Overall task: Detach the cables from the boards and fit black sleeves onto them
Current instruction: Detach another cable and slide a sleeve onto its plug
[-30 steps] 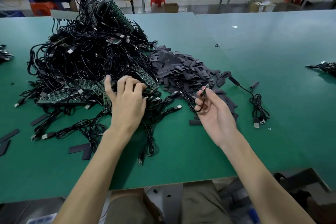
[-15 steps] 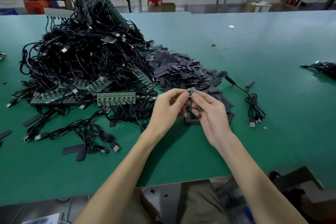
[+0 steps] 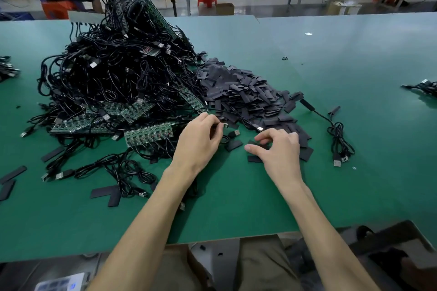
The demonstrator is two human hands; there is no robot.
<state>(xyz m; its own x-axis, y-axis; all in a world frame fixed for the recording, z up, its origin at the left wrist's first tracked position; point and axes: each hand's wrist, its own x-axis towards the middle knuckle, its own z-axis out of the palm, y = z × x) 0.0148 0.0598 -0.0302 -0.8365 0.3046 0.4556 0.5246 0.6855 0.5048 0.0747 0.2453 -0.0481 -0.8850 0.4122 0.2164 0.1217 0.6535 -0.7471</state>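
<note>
Right now the left hand (image 3: pixel 201 146) pinches the small tip of a cable (image 3: pixel 225 125) between thumb and fingertips, just beside the near edge of the heap of cables (image 3: pixel 118 73) and close to a green board (image 3: pixel 149 134) lying on the bench (image 3: pixel 236 208). The right hand (image 3: pixel 279 151) is low over the loose sleeves (image 3: pixel 254 159) at the near foot of the sleeve pile (image 3: pixel 243 94), its fingers bent. Thumb and forefinger are closing over one sleeve, but I cannot tell whether they have it yet. The likeliest slip is lifting two sleeves at once, since they lie flat and overlapping. A flattened sleeve may also refuse to open on the tip when only one hand is free to work it. The cable seems to trail back into the tangle, so a tug could drag neighbours or the board along, or pull the tip out of so light a pinch. Half a second earlier both hands met on that tip, raised a little nearer the body. Since then the right has let go and dropped to the sleeves, leaving the left alone to hold the cable.
</note>
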